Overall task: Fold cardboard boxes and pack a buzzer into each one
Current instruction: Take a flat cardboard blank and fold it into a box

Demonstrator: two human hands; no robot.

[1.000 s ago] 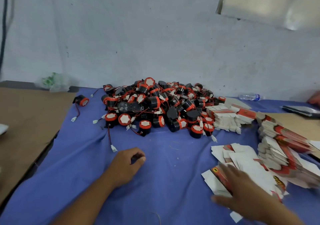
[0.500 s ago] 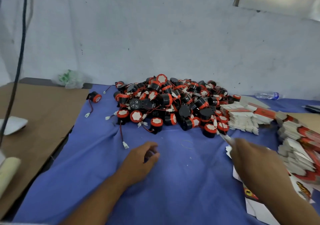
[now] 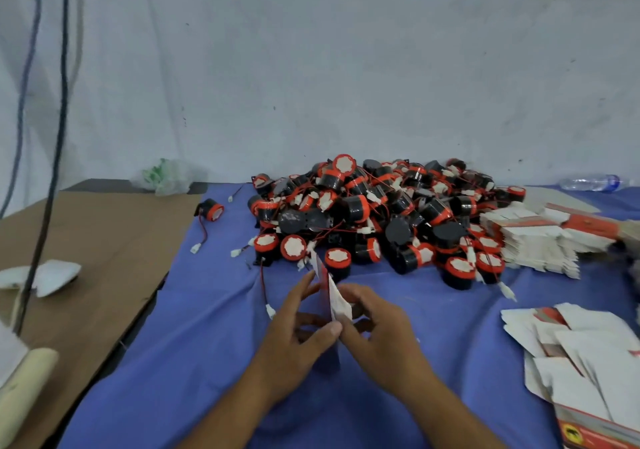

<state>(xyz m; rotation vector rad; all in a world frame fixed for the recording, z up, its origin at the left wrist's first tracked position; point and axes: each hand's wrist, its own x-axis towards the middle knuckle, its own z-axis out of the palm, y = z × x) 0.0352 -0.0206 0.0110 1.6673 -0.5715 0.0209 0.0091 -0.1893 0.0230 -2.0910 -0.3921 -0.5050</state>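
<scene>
A flat red-and-white cardboard box blank [image 3: 329, 289] stands on edge between my two hands above the blue cloth [image 3: 207, 327]. My left hand [image 3: 298, 334] pinches its lower left side with thumb and fingers. My right hand [image 3: 377, 331] grips its right side, fingers curled round it. Just beyond lies a big pile of black-and-orange buzzers [image 3: 377, 213] with red wires and white plugs. One lone buzzer [image 3: 211, 210] sits to the pile's left.
Flat box blanks lie loose at the right [image 3: 581, 355] and stacked behind [image 3: 540, 237]. Brown cardboard [image 3: 97, 241] covers the table's left part, with a white object [image 3: 52, 275] on it. A plastic bag [image 3: 166, 177] and a water bottle [image 3: 588, 182] rest by the wall.
My right hand took a box blank from the loose heap at the right and carried it to the middle. My left hand rose from the cloth and took hold of it too.
</scene>
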